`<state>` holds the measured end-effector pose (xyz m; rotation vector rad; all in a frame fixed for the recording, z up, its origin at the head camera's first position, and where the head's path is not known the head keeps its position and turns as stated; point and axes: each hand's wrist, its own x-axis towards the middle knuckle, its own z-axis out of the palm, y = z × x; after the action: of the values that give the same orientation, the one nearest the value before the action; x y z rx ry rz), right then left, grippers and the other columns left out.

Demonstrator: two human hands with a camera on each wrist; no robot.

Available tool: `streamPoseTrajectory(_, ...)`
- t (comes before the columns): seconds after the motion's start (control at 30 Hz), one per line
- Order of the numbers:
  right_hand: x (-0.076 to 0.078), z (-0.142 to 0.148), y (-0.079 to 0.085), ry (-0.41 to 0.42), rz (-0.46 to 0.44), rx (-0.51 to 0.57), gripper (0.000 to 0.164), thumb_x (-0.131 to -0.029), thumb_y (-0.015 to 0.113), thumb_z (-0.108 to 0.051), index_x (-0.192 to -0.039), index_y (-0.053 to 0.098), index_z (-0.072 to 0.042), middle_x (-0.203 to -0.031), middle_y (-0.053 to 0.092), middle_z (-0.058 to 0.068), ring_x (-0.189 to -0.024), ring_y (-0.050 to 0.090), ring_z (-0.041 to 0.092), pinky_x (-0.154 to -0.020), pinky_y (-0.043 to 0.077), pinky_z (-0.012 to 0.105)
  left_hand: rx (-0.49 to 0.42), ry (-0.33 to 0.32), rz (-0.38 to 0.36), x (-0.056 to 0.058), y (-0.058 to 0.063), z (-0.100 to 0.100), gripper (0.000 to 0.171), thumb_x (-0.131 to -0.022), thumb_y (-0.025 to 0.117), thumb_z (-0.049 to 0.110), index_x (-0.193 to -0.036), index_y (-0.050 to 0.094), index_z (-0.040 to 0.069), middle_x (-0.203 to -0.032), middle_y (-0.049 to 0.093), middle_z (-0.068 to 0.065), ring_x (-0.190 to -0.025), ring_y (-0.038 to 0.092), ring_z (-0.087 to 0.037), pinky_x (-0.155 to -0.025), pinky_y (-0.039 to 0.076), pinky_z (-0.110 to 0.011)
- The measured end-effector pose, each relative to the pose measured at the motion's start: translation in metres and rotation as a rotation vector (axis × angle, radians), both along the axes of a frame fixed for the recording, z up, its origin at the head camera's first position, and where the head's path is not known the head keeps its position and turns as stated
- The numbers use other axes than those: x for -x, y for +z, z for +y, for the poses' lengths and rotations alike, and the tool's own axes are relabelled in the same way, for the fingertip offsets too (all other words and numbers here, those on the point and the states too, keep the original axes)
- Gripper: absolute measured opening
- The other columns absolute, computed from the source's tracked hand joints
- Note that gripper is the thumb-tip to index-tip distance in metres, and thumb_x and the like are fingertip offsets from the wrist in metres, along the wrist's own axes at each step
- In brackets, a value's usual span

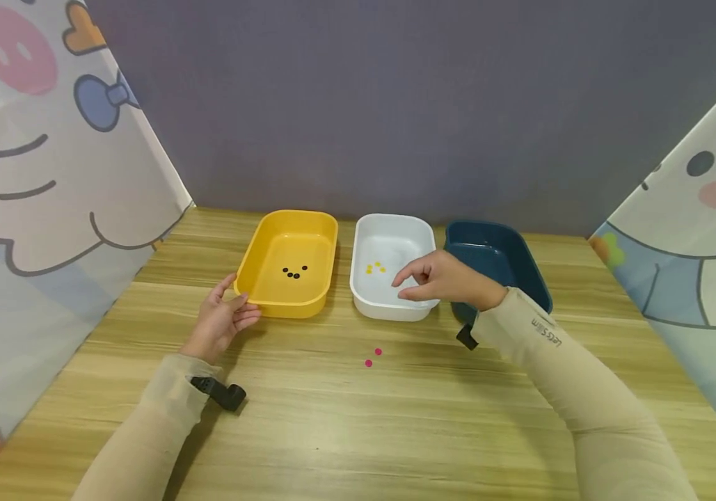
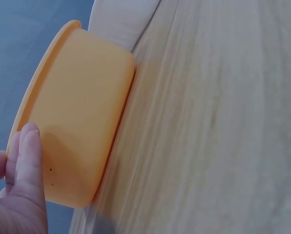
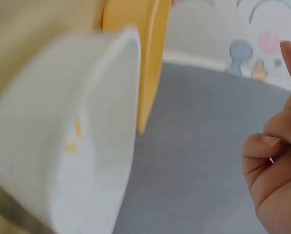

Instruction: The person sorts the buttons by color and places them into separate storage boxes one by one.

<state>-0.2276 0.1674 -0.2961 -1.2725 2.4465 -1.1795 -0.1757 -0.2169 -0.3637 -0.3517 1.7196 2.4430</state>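
Note:
My left hand (image 1: 221, 321) holds the near left corner of a yellow tray (image 1: 285, 309), its fingers against the outer wall in the left wrist view. Several small black button-like discs (image 1: 296, 276) lie on that tray's floor. Over the near right part of a white tray (image 1: 389, 309) hovers my right hand (image 1: 442, 278), thumb and index finger apart with nothing seen between them. Small yellow pieces (image 1: 377, 267), several of them, rest inside the white tray. Two pink discs (image 1: 378, 351) lie on the table in front of it.
A dark blue tray (image 1: 489, 233) stands right of the white one, partly behind my right hand and forearm. All three trays line up near the grey back panel (image 1: 358, 104) on the wood-grain table (image 1: 332, 431). Cartoon-printed sheets flank both sides.

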Motion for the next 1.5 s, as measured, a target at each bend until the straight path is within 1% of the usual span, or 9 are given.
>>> streamPoseTrajectory(0.13, -0.006, -0.008, -0.013, 0.073, 0.019, -0.028, 0.011, -0.081, 0.073, -0.001, -0.091, 0.072, 0.005, -0.052, 0.034, -0.013, -0.047, 0.03, 0.001, -0.047, 0.034, 0.019, -0.006, -0.003, -0.009, 0.001, 0.0, 0.002, 0.069, -0.102, 0.038, 0.002, -0.155, -0.001, 0.022, -0.068, 0.066, -0.005, -0.061, 0.068, -0.013, -0.064, 0.06, -0.025)
streamPoseTrajectory(0.23, -0.007, -0.012, -0.026, 0.083, 0.064, -0.069, 0.01, -0.08, 0.074, 0.0, -0.09, 0.073, 0.003, -0.052, 0.032, -0.016, -0.048, 0.028, -0.002, -0.048, 0.035, 0.018, -0.013, -0.007, -0.015, 0.002, 0.0, 0.003, 0.07, -0.102, 0.04, 0.002, -0.155, 0.0, 0.023, -0.069, 0.066, -0.005, -0.062, 0.068, -0.013, -0.065, 0.06, -0.026)
streamPoseTrajectory(0.4, -0.01, -0.017, -0.045, 0.101, 0.083, -0.096, 0.011, -0.081, 0.071, 0.0, -0.091, 0.073, 0.004, -0.052, 0.03, -0.016, -0.048, 0.025, -0.004, -0.05, 0.035, 0.017, 0.01, -0.004, -0.009, 0.002, 0.002, 0.0, 0.07, -0.102, 0.039, 0.002, -0.155, -0.002, 0.022, -0.068, 0.066, -0.004, -0.061, 0.067, -0.012, -0.063, 0.06, -0.025)
streamPoseTrajectory(0.53, -0.015, -0.021, -0.057, 0.135, 0.146, -0.146, 0.013, -0.081, 0.071, -0.003, -0.092, 0.074, 0.003, -0.052, 0.032, -0.016, -0.05, 0.026, -0.005, -0.049, 0.033, 0.015, 0.011, -0.007, -0.009, 0.002, 0.001, -0.002, 0.07, -0.102, 0.039, 0.001, -0.155, -0.001, 0.021, -0.067, 0.065, -0.005, -0.061, 0.067, -0.012, -0.063, 0.059, -0.025)
streamPoseTrajectory(0.7, -0.021, -0.026, -0.068, 0.17, 0.17, -0.201, 0.012, -0.081, 0.068, -0.004, -0.091, 0.075, -0.003, -0.054, 0.038, -0.015, -0.053, 0.031, -0.007, -0.048, 0.032, 0.014, 0.008, -0.009, -0.025, 0.001, 0.001, -0.001, 0.069, -0.102, 0.037, 0.001, -0.155, 0.0, 0.022, -0.068, 0.065, -0.006, -0.061, 0.067, -0.013, -0.064, 0.06, -0.025)
streamPoseTrajectory(0.93, -0.024, -0.031, -0.078, 0.203, 0.158, -0.326, 0.013, -0.084, 0.067, -0.01, -0.093, 0.076, -0.009, -0.059, 0.05, -0.013, -0.053, 0.032, -0.007, -0.046, 0.029, 0.013, -0.002, -0.012, -0.02, 0.001, 0.002, -0.001, 0.068, -0.102, 0.037, 0.001, -0.155, -0.001, 0.021, -0.067, 0.066, -0.006, -0.06, 0.068, -0.013, -0.063, 0.06, -0.026)
streamPoseTrajectory(1.1, -0.022, -0.037, -0.08, 0.226, 0.202, -0.39, 0.012, -0.085, 0.066, -0.013, -0.092, 0.075, -0.011, -0.07, 0.06, -0.012, -0.057, 0.037, -0.005, -0.049, 0.034, 0.014, -0.002, -0.011, -0.01, 0.002, 0.003, -0.001, 0.068, -0.102, 0.038, 0.001, -0.155, 0.0, 0.021, -0.067, 0.066, -0.005, -0.06, 0.067, -0.012, -0.062, 0.059, -0.025)
streamPoseTrajectory(1.27, -0.019, -0.045, -0.084, 0.271, 0.28, -0.439, 0.01, -0.086, 0.067, -0.014, -0.089, 0.076, -0.015, -0.083, 0.069, -0.012, -0.059, 0.043, -0.004, -0.052, 0.037, 0.012, -0.004, -0.004, -0.008, 0.004, 0.004, 0.0, 0.068, -0.102, 0.038, 0.002, -0.156, 0.001, 0.022, -0.067, 0.066, -0.006, -0.061, 0.067, -0.013, -0.063, 0.06, -0.026)
streamPoseTrajectory(1.5, -0.022, -0.053, -0.088, 0.276, 0.441, -0.535, 0.007, -0.085, 0.07, -0.019, -0.086, 0.076, -0.02, -0.083, 0.071, -0.013, -0.064, 0.056, -0.001, -0.056, 0.044, 0.013, -0.003, -0.003, -0.016, 0.004, 0.003, -0.001, 0.069, -0.102, 0.039, 0.003, -0.156, 0.001, 0.024, -0.067, 0.066, -0.005, -0.06, 0.067, -0.012, -0.062, 0.059, -0.025)
